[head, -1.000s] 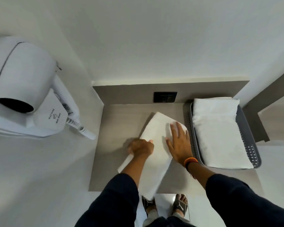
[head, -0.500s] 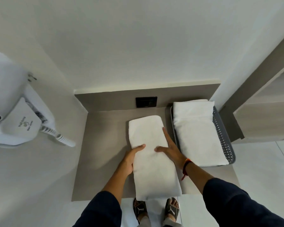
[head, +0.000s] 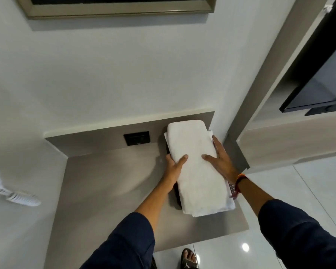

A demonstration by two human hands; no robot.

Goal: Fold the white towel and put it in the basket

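1. Big change from half a second back: the folded white towel (head: 197, 171) is off the grey counter (head: 109, 183) and now sits over the basket (head: 231, 188), on top of the towel already there.
2. It's a thick, soft, long rectangle with rounded folds.
3. Left hand (head: 174, 167) and right hand (head: 220, 162) clasp its two long sides, thumbs pressed on top.
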